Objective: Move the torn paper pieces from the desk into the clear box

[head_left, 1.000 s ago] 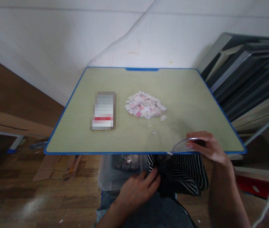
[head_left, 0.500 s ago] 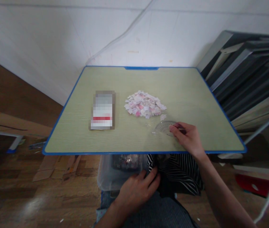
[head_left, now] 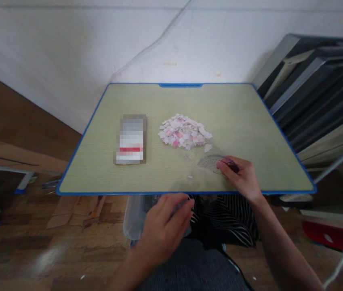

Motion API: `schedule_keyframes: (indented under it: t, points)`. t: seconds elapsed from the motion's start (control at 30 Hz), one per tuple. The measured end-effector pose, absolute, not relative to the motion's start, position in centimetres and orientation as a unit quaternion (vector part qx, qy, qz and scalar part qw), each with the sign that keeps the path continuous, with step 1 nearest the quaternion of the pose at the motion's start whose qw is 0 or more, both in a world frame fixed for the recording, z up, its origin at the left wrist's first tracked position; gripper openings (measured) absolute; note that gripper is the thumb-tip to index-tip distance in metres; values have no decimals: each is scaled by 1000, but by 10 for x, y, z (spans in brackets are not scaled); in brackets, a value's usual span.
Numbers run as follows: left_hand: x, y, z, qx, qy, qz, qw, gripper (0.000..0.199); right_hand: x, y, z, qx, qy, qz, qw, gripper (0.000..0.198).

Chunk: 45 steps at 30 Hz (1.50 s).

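Note:
My right hand (head_left: 240, 173) pinches the right end of a clear, half-round protractor (head_left: 209, 163) that lies on or just above the green table. My left hand (head_left: 168, 226) hovers at the table's front edge, holding nothing visible, with its thumb and fingers apart. Behind the protractor is a heap of small white and pink paper scraps (head_left: 185, 132). One scrap (head_left: 208, 148) lies off the heap's lower right side. A small pale bit (head_left: 190, 176) rests left of the protractor, near the front edge.
A blurred-out box-like item (head_left: 131, 139) lies on the table's left part. Blue trim (head_left: 186, 193) runs along the table's edge. Beneath it are a clear plastic bin (head_left: 133, 220) and striped black cloth (head_left: 234, 222). Dark folded panels (head_left: 319, 81) lean at the right.
My left hand has risen from the striped cloth up to the table's front edge. The small pale bit has shifted left and nearer to me. My right hand stays almost in place.

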<state>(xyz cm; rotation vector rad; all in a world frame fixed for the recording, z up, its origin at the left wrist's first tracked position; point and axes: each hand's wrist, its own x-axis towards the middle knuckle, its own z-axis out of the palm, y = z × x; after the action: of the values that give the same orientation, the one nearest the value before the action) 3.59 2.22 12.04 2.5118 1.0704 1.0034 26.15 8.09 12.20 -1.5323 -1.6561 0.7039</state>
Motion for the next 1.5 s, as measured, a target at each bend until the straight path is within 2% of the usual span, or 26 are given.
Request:
schedule_keyframes:
  t: [0.13,0.27,0.43,0.6,0.77,0.87,1.1,1.23,1.5]
  points:
    - [43,59,118,893,412,177,48,39,262,81,121,-599,-659,255,377,31]
    - [42,68,113,918,378,115,16,48,262,81,122,-596,-660,260,377,32]
    - [37,61,111,927,330,177,2,23,261,81,123,-590,-673,252,367,31]
    - [38,63,109,915,325,232,64,17,260,81,124,-592,-673,247,368,32]
    - [40,67,108,848,348,326,230,15,260,81,124,-590,-674,246,370,31]
    - [41,69,110,797,381,368,290,13,260,81,124,-592,-677,241,366,32]
    - [44,77,120,716,440,398,367,8,260,80,124,-598,-658,257,378,31]
    - [49,83,121,681,455,412,398,8,257,82,124,-583,-648,292,393,21]
    - [63,99,120,636,507,412,412,10,254,86,121,-572,-650,320,386,21]
